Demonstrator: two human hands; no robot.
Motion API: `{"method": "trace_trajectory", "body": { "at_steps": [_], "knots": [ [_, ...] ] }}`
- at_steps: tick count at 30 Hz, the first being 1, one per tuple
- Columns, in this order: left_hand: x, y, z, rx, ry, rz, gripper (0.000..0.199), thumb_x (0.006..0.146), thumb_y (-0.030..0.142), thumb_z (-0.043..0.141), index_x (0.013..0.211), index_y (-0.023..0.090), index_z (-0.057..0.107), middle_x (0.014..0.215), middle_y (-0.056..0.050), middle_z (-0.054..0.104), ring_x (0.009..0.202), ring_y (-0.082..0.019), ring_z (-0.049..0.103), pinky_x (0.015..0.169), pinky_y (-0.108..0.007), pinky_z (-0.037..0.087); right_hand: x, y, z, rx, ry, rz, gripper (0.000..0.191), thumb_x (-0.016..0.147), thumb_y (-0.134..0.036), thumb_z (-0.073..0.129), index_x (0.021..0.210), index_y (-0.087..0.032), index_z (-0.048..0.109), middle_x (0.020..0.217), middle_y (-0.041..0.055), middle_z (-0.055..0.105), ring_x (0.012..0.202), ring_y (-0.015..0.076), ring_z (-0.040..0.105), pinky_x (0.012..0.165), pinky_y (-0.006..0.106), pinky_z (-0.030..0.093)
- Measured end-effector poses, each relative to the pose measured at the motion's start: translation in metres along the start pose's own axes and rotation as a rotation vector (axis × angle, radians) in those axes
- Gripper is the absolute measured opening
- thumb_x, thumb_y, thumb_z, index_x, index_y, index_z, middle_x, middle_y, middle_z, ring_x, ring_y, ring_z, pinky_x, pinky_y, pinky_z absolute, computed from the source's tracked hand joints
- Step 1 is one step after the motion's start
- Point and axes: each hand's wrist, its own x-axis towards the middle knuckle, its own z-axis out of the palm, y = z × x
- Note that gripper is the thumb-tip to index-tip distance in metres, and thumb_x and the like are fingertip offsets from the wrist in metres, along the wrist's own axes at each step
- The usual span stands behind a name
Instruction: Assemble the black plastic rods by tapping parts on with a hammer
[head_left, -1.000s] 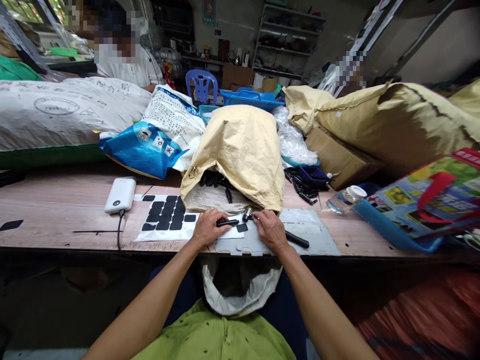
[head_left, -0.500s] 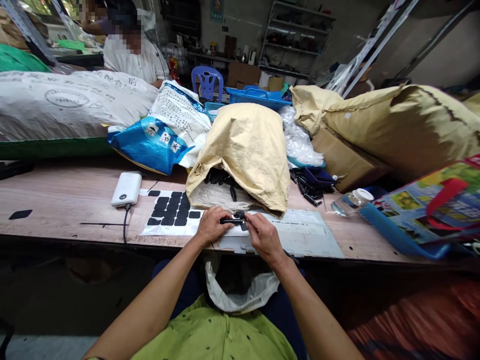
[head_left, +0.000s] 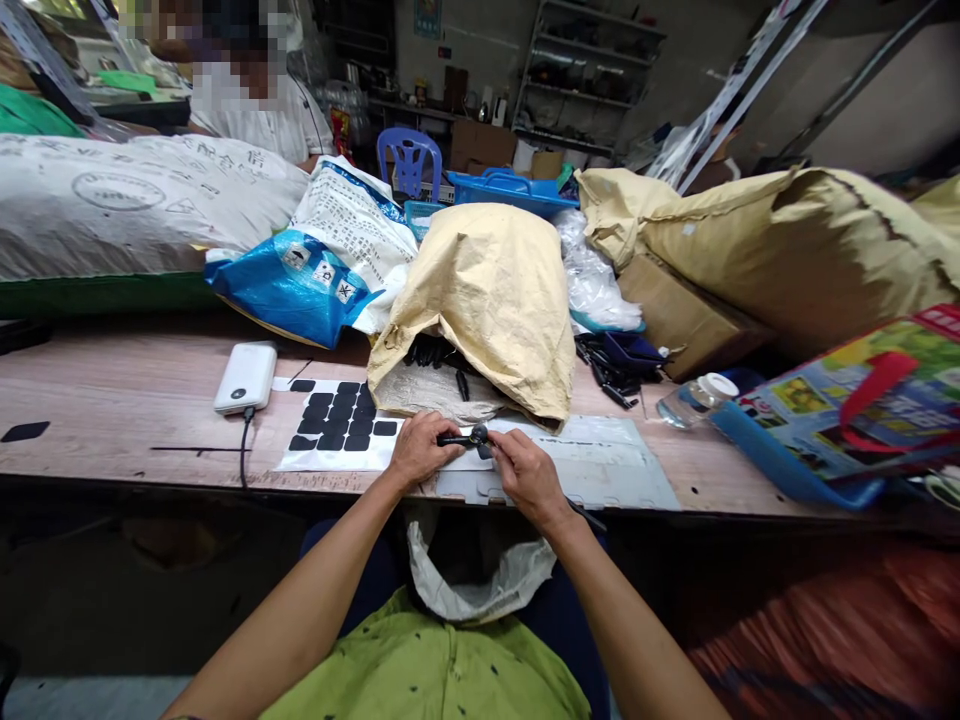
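Note:
Just in front of the open sack, my left hand [head_left: 421,448] is closed around a slim black rod-shaped part [head_left: 452,440] that points to the right. My right hand [head_left: 525,470] pinches a small dark piece [head_left: 480,436] with a rounded outline at the rod's right end. Whether that piece is fixed to the rod I cannot tell. Left of my hands lies a white sheet [head_left: 289,462] carrying several black rounded-square patches [head_left: 330,420]. A yellowish woven sack [head_left: 491,280] opens toward me, with similar black parts [head_left: 431,352] in its mouth.
A white power bank [head_left: 246,378] with a cable stands at left. Right are loose black parts [head_left: 611,380], a clear jar [head_left: 694,402] and a colourful bag [head_left: 847,400] in a blue tray. A grey board [head_left: 622,470] lies under my right hand. A person [head_left: 255,110] sits across the table.
The whole view has shifted slightly. My hands stay together over the board; the dark piece at the rod's end has turned a little between my fingers.

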Motion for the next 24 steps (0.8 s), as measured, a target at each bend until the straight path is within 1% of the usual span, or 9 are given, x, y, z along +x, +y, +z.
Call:
{"method": "trace_trajectory", "body": {
  "at_steps": [2,4,7,10,13,15,19,21,24],
  "knots": [
    [0.000,0.001,-0.001,0.002,-0.005,-0.008,0.017,0.079,0.034,0.079,0.095,0.028,0.077,0.091,0.000,0.070,0.097,-0.023,0.057,0.085,-0.035,0.039,0.000,0.003,0.000,-0.002,0.006,0.015,0.032,0.099,-0.020,0.049,0.125,-0.024,0.066,0.099,0.0052,0.068,0.093,0.0187,0.066,0.084,0.029,0.053],
    [0.000,0.001,-0.001,0.005,-0.011,-0.016,0.017,0.078,0.034,0.078,0.095,0.028,0.077,0.091,0.000,0.070,0.097,-0.023,0.057,0.085,-0.036,0.039,0.003,0.008,-0.003,-0.007,0.051,0.032,0.031,0.100,-0.022,0.049,0.126,-0.024,0.066,0.102,0.0054,0.069,0.094,0.0186,0.066,0.084,0.029,0.053],
    [0.001,0.000,0.000,0.012,-0.017,-0.028,0.018,0.078,0.035,0.078,0.095,0.028,0.077,0.092,0.000,0.071,0.098,-0.024,0.057,0.086,-0.036,0.039,0.009,0.019,-0.009,-0.078,0.081,0.056,0.031,0.100,-0.023,0.050,0.126,-0.025,0.066,0.106,0.0048,0.069,0.097,0.0186,0.066,0.083,0.028,0.051],
    [0.001,0.000,0.001,0.025,-0.023,-0.030,0.020,0.077,0.035,0.079,0.095,0.028,0.077,0.094,0.000,0.071,0.099,-0.024,0.057,0.087,-0.037,0.039,0.013,0.035,-0.010,-0.200,0.043,0.055,0.028,0.098,-0.022,0.053,0.122,-0.027,0.069,0.104,0.0040,0.069,0.097,0.0190,0.065,0.082,0.028,0.049],
    [0.001,-0.001,0.001,0.031,-0.025,-0.024,0.021,0.077,0.035,0.079,0.096,0.027,0.076,0.094,0.000,0.071,0.100,-0.024,0.057,0.088,-0.037,0.040,0.013,0.049,-0.005,-0.278,-0.013,0.011,0.026,0.097,-0.019,0.055,0.117,-0.025,0.071,0.100,0.0047,0.067,0.097,0.0202,0.062,0.084,0.030,0.048],
    [0.001,0.000,0.001,0.031,-0.023,-0.023,0.021,0.077,0.034,0.079,0.096,0.027,0.076,0.094,-0.001,0.071,0.099,-0.024,0.057,0.087,-0.037,0.040,0.011,0.055,0.000,-0.302,-0.021,-0.003,0.026,0.097,-0.019,0.054,0.117,-0.024,0.071,0.099,0.0055,0.066,0.096,0.0208,0.060,0.087,0.032,0.047],
    [0.002,-0.001,0.000,0.030,-0.025,-0.018,0.019,0.077,0.034,0.079,0.095,0.027,0.075,0.094,-0.001,0.070,0.099,-0.025,0.057,0.087,-0.037,0.040,0.007,0.057,0.008,-0.329,0.026,0.009,0.028,0.099,-0.022,0.051,0.120,-0.023,0.070,0.102,0.0075,0.066,0.100,0.0225,0.056,0.092,0.034,0.045],
    [0.003,-0.001,-0.002,0.033,-0.031,-0.012,0.018,0.078,0.034,0.078,0.094,0.026,0.075,0.094,-0.001,0.070,0.098,-0.025,0.057,0.088,-0.037,0.041,0.007,0.057,0.009,-0.334,0.029,0.014,0.028,0.100,-0.023,0.051,0.120,-0.023,0.069,0.103,0.0079,0.066,0.102,0.0235,0.055,0.094,0.035,0.043],
    [-0.003,0.007,-0.009,0.004,-0.029,0.024,0.016,0.081,0.032,0.075,0.094,0.024,0.073,0.093,-0.003,0.070,0.097,-0.025,0.058,0.088,-0.037,0.041,0.008,0.057,0.008,-0.328,0.016,0.032,0.026,0.099,-0.025,0.053,0.119,-0.024,0.069,0.103,0.0071,0.066,0.102,0.0235,0.053,0.092,0.036,0.042]
  ]
}}
